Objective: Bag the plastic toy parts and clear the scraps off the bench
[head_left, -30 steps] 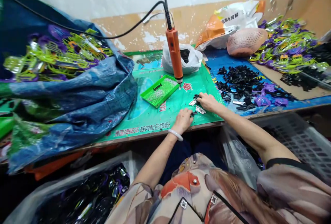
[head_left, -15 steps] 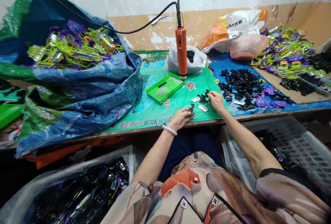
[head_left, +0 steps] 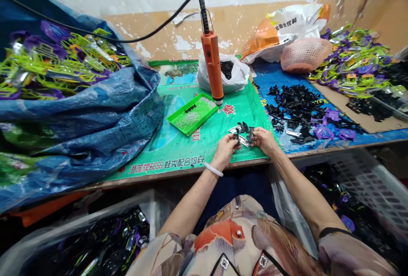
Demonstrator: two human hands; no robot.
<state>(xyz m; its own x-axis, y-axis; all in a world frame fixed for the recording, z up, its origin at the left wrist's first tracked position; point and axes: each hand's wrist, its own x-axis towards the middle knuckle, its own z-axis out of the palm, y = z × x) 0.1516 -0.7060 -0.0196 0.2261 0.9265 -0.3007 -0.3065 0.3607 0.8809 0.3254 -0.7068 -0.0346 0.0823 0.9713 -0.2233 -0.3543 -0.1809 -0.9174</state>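
Observation:
My left hand (head_left: pixel 225 150), with a pale bracelet at the wrist, pinches a small black plastic part (head_left: pixel 237 136) above the green sheet. Close by on the right, my right hand (head_left: pixel 264 141) holds another black part (head_left: pixel 250 135) by its side. Between and just beyond the hands lie silvery pieces (head_left: pixel 244 141) and some loose black parts (head_left: pixel 243 126). An orange electric screwdriver (head_left: pixel 213 66) hangs over the right end of a green tray (head_left: pixel 180 128) that holds many tiny metal pieces and one black part.
Black parts (head_left: pixel 295 106) and purple pieces (head_left: pixel 324 132) lie on a blue sheet at right. Behind them are a pink basket (head_left: pixel 304 55) and a yellow-green and purple pile (head_left: pixel 357 63). A blue sack (head_left: pixel 127 110) fills the left. Crates stand below the table edge.
My right hand has come nearer to my left, with a black part in its fingers. The camera view has shifted, so the sack and tray appear further left.

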